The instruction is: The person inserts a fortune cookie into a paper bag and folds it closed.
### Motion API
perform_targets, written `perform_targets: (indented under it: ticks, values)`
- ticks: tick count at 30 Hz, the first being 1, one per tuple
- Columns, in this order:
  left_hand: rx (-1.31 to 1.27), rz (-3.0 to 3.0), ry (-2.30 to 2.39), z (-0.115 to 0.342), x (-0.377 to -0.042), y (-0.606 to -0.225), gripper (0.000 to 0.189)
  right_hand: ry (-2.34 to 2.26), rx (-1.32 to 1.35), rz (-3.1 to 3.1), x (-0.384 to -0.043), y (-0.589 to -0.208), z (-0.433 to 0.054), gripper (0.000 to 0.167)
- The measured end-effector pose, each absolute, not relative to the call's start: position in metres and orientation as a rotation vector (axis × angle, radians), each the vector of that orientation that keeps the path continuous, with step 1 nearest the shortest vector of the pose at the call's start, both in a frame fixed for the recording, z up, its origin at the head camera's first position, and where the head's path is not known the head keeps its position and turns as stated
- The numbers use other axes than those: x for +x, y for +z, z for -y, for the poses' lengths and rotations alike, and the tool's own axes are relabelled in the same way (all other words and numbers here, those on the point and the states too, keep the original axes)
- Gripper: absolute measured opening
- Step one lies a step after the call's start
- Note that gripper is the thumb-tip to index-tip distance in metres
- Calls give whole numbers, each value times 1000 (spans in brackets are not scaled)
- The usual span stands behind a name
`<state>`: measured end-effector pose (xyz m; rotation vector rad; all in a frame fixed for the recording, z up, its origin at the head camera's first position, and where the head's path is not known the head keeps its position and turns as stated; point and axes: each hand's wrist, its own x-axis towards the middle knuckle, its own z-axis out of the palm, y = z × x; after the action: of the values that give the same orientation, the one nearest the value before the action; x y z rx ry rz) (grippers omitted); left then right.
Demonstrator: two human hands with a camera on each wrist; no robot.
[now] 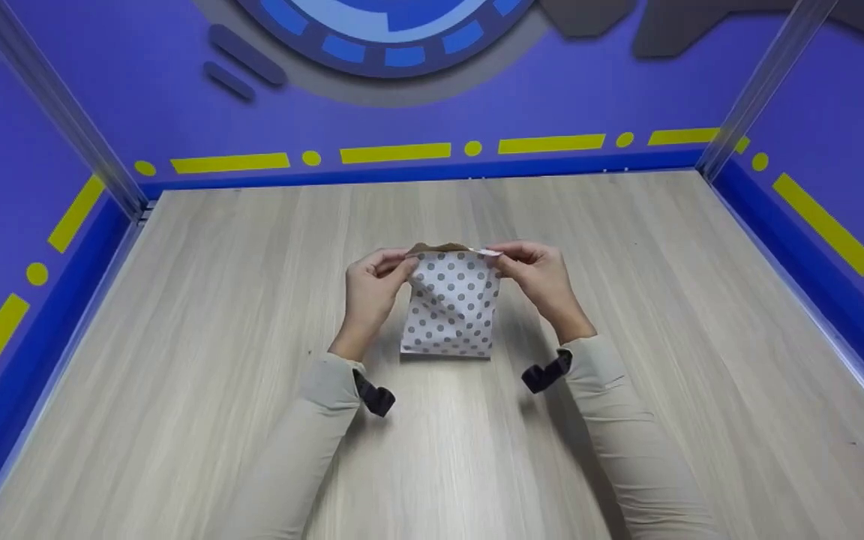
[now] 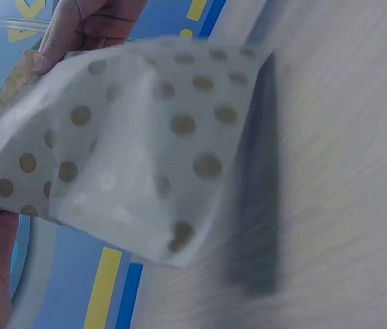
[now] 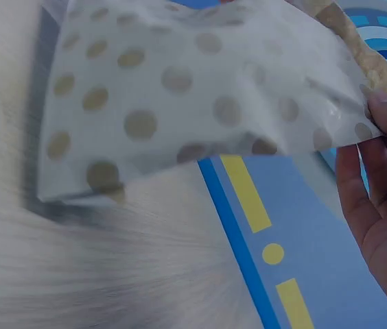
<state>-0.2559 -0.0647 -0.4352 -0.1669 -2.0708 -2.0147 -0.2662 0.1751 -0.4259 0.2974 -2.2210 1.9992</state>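
A white paper bag (image 1: 453, 304) with grey polka dots is held up between both hands over the middle of the table. My left hand (image 1: 373, 289) pinches its upper left corner between thumb and fingers. At the upper right corner my right hand (image 1: 541, 281) pinches the paper the same way. Along the top, the bag's brown inner side shows between the hands. In the left wrist view the bag (image 2: 132, 137) hangs slanted, its bottom end near the tabletop. Creases run across the front of the bag (image 3: 200, 82) in the right wrist view. Whatever may be inside is hidden.
The pale wood-grain table (image 1: 199, 315) spreads around the hands. Blue-purple panels (image 1: 402, 127) with yellow dashes and dots stand along its back and both sides. Metal posts (image 1: 64, 112) rise at the back corners. A black wrist camera (image 1: 376, 394) sits on each cuff.
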Motion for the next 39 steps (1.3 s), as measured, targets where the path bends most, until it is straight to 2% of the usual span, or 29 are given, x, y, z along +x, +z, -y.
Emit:
perform_targets:
  ticks: [15, 39]
  values:
    - [-348, 2145, -2088, 78, -255, -434, 24, 2187, 422, 2275, -268, -428, -185, 27]
    - [-688, 2307, -2250, 94, -255, -436, 28, 2285, 582, 2412, -270, -432, -200, 21]
